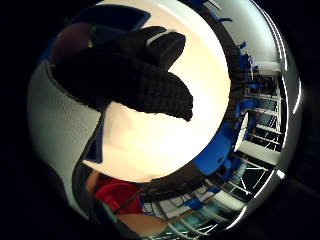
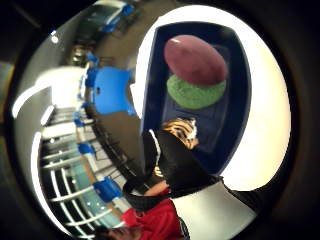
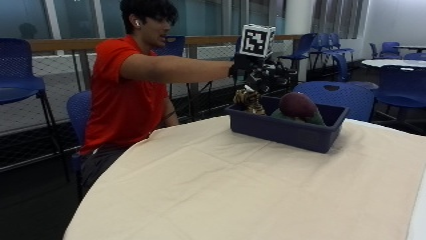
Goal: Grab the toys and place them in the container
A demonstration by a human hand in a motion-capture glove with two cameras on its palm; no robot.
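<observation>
A dark blue container [image 3: 286, 132] stands on the cream-covered table [image 3: 233, 185] at its far side. In it lie a maroon ball-shaped toy [image 3: 297, 105] on top of a green toy [image 3: 309, 119], and a tiger-striped toy [image 3: 247, 100] at the end nearest the person. My gloved right hand [image 3: 254, 72] hovers just above the striped toy, arm stretched out. The little finger side palm view shows my fingers [image 1: 130, 80] relaxed with nothing between them, over the table [image 1: 150, 145]. The thumb side palm view looks down on the container [image 2: 240, 85], the maroon toy [image 2: 195, 60], green toy [image 2: 196, 94] and striped toy [image 2: 181, 131].
The person sits at the table's far left edge. A blue chair [image 3: 339, 92] stands right behind the container, another [image 3: 20, 65] at the far left by a railing. A wide stretch of tablecloth lies in front of the container.
</observation>
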